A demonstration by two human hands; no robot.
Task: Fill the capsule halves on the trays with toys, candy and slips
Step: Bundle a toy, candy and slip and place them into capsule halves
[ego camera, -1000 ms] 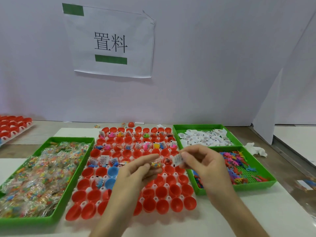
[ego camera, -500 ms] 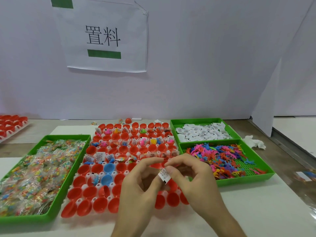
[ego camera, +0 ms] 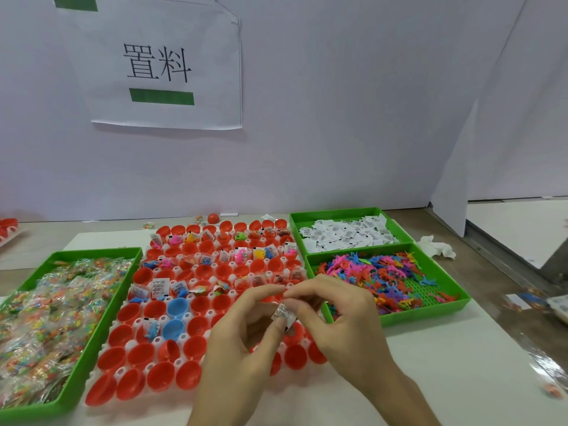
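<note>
Slip (ego camera: 284,314) slants down-right, pinched between left hand (ego camera: 242,339) and right hand (ego camera: 344,321).

- The white table (ego camera: 461,379) stands against a pale wall.
- At the left lies a green tray (ego camera: 92,253) of candy packets.
- In the middle lies the white capsule tray (ego camera: 179,361).
- At the right, 2 green trays touch: the slip tray (ego camera: 332,211) behind, the toy tray (ego camera: 399,315) in front.
- A crumpled tissue (ego camera: 438,248) lies near them.
- 1 closed red capsule (ego camera: 213,218) lies by the wall.
</note>
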